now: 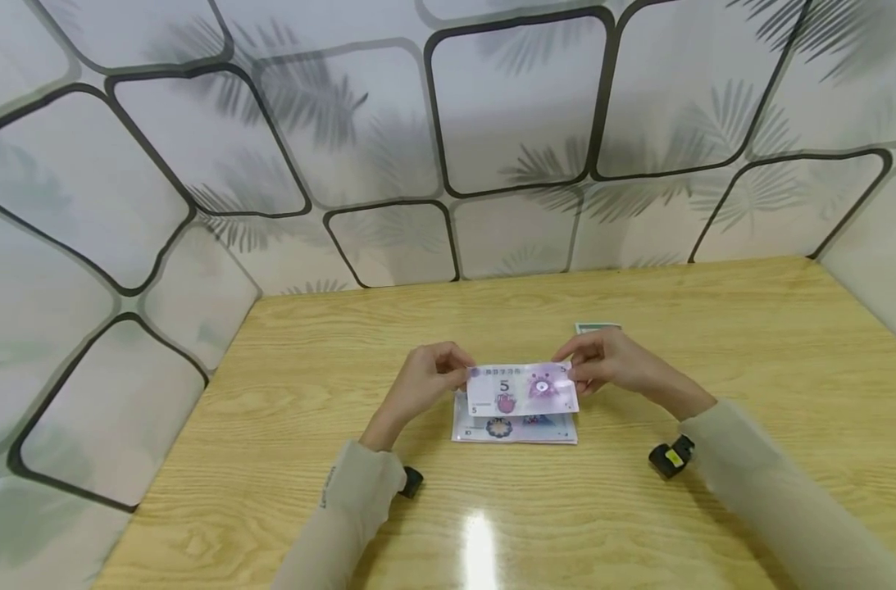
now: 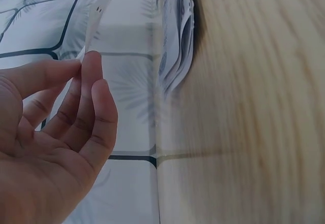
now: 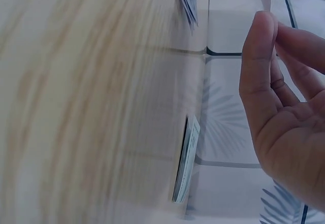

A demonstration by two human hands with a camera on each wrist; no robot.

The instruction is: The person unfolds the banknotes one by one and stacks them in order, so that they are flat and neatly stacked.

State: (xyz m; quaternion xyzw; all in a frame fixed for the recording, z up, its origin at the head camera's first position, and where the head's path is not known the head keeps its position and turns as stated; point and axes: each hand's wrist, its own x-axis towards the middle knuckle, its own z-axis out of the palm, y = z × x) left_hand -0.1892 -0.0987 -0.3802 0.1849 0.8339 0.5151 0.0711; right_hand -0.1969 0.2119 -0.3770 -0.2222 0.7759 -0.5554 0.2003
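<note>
A purple and white play banknote (image 1: 523, 389) marked 5 is held up by its two short ends. My left hand (image 1: 427, 378) pinches its left end between thumb and fingers, while my right hand (image 1: 613, 366) pinches the right end. Below and partly behind it, a stack of notes (image 1: 514, 432) lies on the table, the top one marked 10. In the left wrist view the stack (image 2: 176, 36) shows several loose layers fanning at one end. Beyond the right hand lies a green-edged note stack (image 1: 597, 327), partly hidden by that hand; the right wrist view shows it as a thin pile (image 3: 187, 160).
The wood-grain table (image 1: 329, 393) runs back to a pale wall covering (image 1: 521, 115) with dark outlines and leaf prints. Dark wrist-worn devices (image 1: 670, 457) sit by both sleeves. A bright light reflection shows near the table front.
</note>
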